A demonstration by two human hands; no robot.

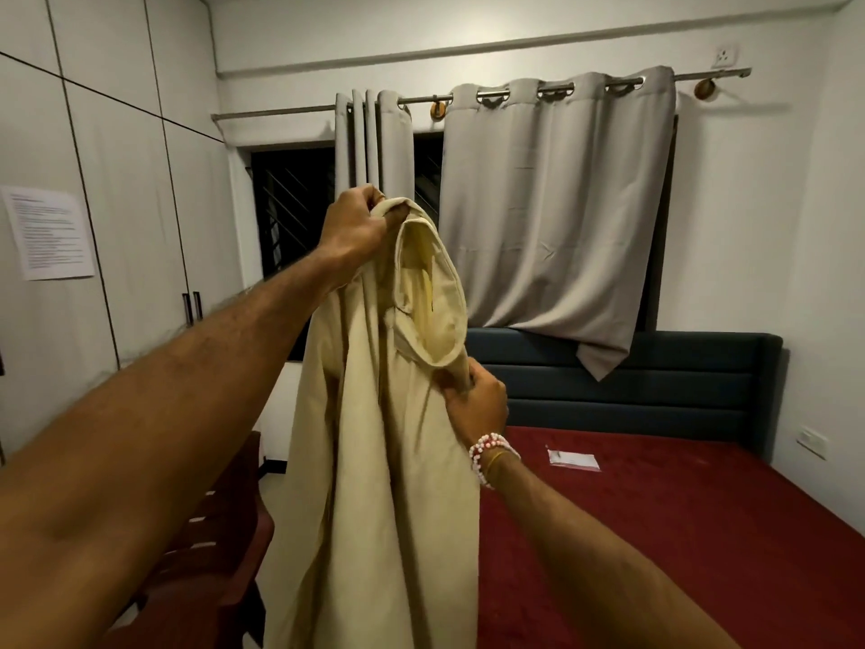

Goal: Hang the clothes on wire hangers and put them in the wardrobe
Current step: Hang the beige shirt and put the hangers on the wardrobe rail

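Note:
A beige shirt hangs full length in front of me, its collar opening turned toward the camera. My left hand grips the top of the collar, raised high. Lower down, my right hand, with a beaded bracelet on the wrist, pinches the fabric just under the collar's lower edge. No wire hanger shows in this view. The white wardrobe stands along the left wall with its doors closed, dark handles at mid height.
A bed with a red sheet and a dark blue headboard fills the right side, with a small packet lying on it. A dark red chair stands at lower left. Grey curtains cover the window behind.

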